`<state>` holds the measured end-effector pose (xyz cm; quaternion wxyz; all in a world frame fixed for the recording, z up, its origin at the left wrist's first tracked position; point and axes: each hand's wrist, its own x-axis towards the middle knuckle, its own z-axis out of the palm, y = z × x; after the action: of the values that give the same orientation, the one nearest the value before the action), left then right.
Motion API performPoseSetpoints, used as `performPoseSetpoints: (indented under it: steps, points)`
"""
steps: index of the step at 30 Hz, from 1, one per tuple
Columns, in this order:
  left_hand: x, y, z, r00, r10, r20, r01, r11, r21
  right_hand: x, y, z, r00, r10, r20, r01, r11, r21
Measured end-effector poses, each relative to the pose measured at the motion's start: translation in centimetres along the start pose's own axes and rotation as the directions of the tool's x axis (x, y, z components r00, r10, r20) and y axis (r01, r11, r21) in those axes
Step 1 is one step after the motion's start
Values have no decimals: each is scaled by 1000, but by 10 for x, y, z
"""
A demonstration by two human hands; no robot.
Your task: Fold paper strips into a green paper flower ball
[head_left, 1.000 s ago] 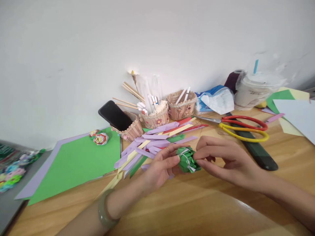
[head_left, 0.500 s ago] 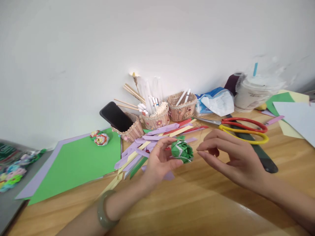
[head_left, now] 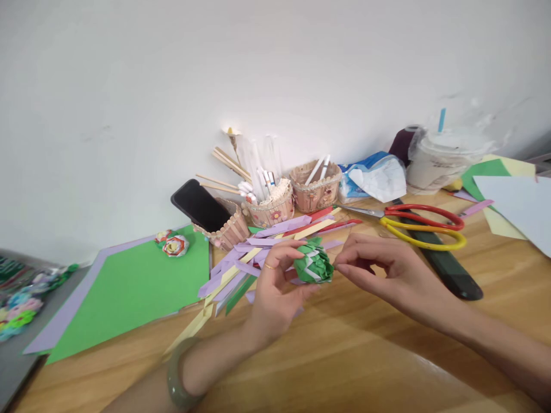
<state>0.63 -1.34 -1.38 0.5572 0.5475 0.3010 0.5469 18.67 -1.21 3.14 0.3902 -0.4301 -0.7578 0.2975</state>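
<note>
A folded green paper flower [head_left: 315, 261] with white zigzag edging is held above the table between the thumb and fingers of my left hand [head_left: 275, 287]. Its layered petals point to the right. My right hand [head_left: 387, 267] has thumb and forefinger pinched together right at the flower's right edge; whether a petal tip lies between them is too small to tell. Beneath and behind the flower lies a pile of folded paper strips [head_left: 241, 261] in purple, yellow, red and green.
Red-and-yellow-handled scissors [head_left: 424, 221] lie on a dark flat bar [head_left: 451, 272] at right. Behind stand craft-stick baskets [head_left: 316, 192], a phone [head_left: 201, 206], a tissue pack [head_left: 374, 175] and a lidded cup [head_left: 443, 158]. Green paper [head_left: 142, 292] with small paper flowers [head_left: 175, 245] lies left.
My right hand has moved left, and its fingertips have closed together at the flower's edge. My left hand has turned the flower slightly. The whole view has shifted a little.
</note>
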Motion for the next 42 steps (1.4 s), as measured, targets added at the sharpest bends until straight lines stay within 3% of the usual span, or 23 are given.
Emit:
performPoseSetpoints:
  steps: [5,9,12,15,18,20,25,31,34,36,38,42]
  points:
    - [-3,3,2,1000,-2,20,2,999,37,0,2,3,997,-74,-11,73,995,-60]
    - [0,6,0,988,-148,54,153,981,-122,-2,8,4,947,-310,-83,277,921,-272]
    - [3,6,-3,934,-320,158,347,918,-191,-4,13,4,880,-473,-52,390,779,-491]
    - [6,6,-4,865,-448,228,491,850,-192,-7,16,3,838,-545,23,445,658,-608]
    - [8,6,-4,789,-528,313,602,767,-223,-10,19,2,814,-579,57,480,614,-626]
    - [8,7,-4,761,-535,367,634,733,-248,-12,19,2,807,-587,65,493,608,-622]
    - [7,6,-4,796,-486,360,588,762,-271,-9,14,3,858,-510,58,472,740,-478]
    - [8,4,-2,844,-426,326,518,804,-290,-7,9,1,906,-385,177,423,821,-383]
    - [9,4,-2,872,-426,243,484,827,-286,-7,6,-1,925,-363,110,380,885,-268]
    - [9,4,-2,895,-405,186,443,852,-280,-7,4,-1,957,-291,22,290,941,-174]
    - [9,3,-3,924,-360,129,382,884,-269,-5,1,-2,990,-142,-18,139,986,-91]
    - [9,-5,-6,974,-213,74,225,949,-220,-1,-1,0,980,157,120,-169,981,98]
